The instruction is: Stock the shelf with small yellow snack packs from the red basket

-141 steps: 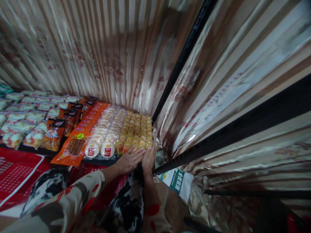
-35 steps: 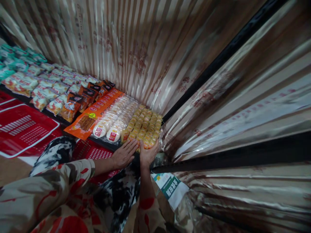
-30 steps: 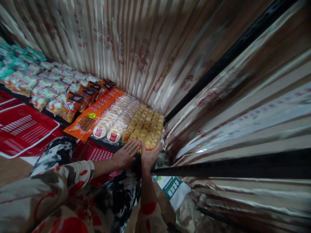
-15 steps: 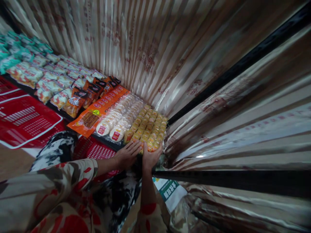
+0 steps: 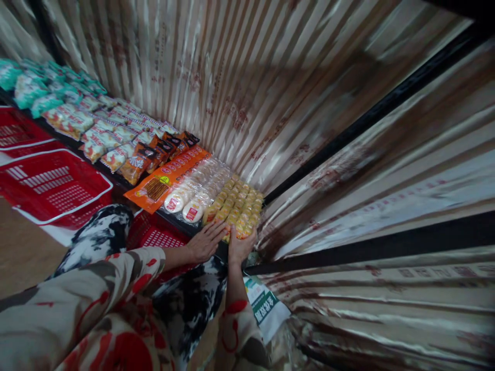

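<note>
Rows of small yellow-wrapped snack packs [image 5: 242,202] fill the right end of a low black shelf [image 5: 222,251]. My left hand [image 5: 207,240] lies flat with fingers stretched against the front of those rows. My right hand [image 5: 240,245] presses its fingers against the front packs at the shelf's right corner. Neither hand holds anything that I can make out. To the left of the yellow packs lie round white cakes in clear wrap [image 5: 193,193].
Orange snack bags [image 5: 164,175], brown and white-yellow packets [image 5: 112,139] and teal packets [image 5: 23,85] run leftward along the shelf. Red baskets [image 5: 50,188] stand below on the floor. Striped shiny curtain [image 5: 240,77] hangs behind. A green-and-white bag [image 5: 266,309] lies by my right forearm.
The view has swung left and tilted. Both hands stay pressed at the front of the yellow packs, with my right hand a little farther up on them.
</note>
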### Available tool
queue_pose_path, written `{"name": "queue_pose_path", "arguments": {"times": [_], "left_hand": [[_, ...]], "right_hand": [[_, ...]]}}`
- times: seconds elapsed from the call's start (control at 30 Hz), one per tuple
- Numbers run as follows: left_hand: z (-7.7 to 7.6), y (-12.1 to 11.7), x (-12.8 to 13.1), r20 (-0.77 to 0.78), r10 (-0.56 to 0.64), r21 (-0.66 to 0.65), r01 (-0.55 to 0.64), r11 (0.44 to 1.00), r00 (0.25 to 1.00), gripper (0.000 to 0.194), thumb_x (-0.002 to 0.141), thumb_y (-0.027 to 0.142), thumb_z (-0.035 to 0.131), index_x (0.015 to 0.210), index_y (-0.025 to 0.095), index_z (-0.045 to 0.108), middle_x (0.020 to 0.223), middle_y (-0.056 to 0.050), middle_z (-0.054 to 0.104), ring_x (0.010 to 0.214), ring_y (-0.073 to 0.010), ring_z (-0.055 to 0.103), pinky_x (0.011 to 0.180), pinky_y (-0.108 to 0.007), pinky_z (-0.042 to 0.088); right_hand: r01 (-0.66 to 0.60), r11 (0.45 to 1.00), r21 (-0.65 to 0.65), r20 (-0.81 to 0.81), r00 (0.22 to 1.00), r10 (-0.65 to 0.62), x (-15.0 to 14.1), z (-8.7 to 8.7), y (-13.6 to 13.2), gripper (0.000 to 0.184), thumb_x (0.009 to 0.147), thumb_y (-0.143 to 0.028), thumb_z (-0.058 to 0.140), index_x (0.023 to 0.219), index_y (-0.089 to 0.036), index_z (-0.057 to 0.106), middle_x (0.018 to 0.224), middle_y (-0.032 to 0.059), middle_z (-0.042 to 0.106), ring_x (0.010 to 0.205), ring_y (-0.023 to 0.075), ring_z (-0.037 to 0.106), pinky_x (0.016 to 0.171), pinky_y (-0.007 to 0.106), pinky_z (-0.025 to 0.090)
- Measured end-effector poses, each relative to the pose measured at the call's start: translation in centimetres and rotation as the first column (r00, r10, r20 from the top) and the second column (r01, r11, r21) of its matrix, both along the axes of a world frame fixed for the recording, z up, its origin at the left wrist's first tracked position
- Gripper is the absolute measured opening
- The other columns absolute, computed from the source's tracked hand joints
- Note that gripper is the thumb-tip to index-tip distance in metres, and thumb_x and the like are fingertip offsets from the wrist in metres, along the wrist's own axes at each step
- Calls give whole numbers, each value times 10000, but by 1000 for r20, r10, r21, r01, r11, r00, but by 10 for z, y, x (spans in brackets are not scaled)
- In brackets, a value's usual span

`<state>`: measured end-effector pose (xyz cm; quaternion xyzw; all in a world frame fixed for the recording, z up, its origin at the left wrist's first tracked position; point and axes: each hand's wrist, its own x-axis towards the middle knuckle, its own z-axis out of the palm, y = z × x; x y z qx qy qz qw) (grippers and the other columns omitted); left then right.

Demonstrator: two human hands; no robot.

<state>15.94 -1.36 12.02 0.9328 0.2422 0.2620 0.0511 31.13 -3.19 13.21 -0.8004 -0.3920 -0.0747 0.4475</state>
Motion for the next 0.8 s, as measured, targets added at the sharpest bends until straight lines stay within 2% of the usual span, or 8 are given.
{"name": "queue_pose_path", "arguments": {"times": [0.13,0.33,0.43,0.53,0.73,0.8], "left_hand": [[-6,-5,1,108,122,-65,-115,991,987,681,819,134,405,1450,86,153,1530,-179,117,1417,-289,43,1107,-535,227],[-13,-4,12,128,106,-128,-89,988,986,686,818,139,410,1448,76,147,1522,-183,152,1415,-290,59,1095,-513,282],[-15,-3,13,132,59,-98,-46,994,989,685,814,128,399,1446,69,143,1505,-189,209,1414,-276,87,1096,-506,289],[-13,-5,6,151,54,-74,-43,996,987,699,802,111,402,1449,83,140,1512,-182,191,1416,-279,69,1100,-512,275],[-5,-6,-6,242,275,-191,-232,954,930,669,863,134,353,1463,151,58,1537,-170,69,1417,-292,22,1098,-555,245],[-6,-3,-5,261,306,-235,-247,940,916,667,876,138,336,1463,157,20,1539,-172,42,1416,-292,8,1102,-553,244]], "right_hand": [[-9,1000,19,18,1000,8,2,-3,0,850,732,-642,532,1310,-40,374,1285,257,473,1222,325,428,996,470,348],[-14,1000,15,17,1000,13,0,1,-1,837,737,-640,521,1306,-42,383,1282,259,479,1217,325,437,997,469,343],[-10,1000,7,14,1000,9,-1,4,-2,817,747,-634,509,1304,-47,389,1289,256,478,1221,323,436,1000,467,340],[-4,1000,6,8,1000,4,-2,6,-3,832,743,-645,505,1303,-40,390,1283,259,484,1212,324,445,998,462,343],[-1,1000,9,-9,1000,2,-3,8,-3,847,729,-674,502,1304,-62,396,1288,240,488,1221,324,437,1006,461,330],[3,1000,8,-7,1000,-3,-2,7,-3,844,730,-672,503,1306,-65,397,1289,239,490,1223,321,437,1008,459,329]]}}
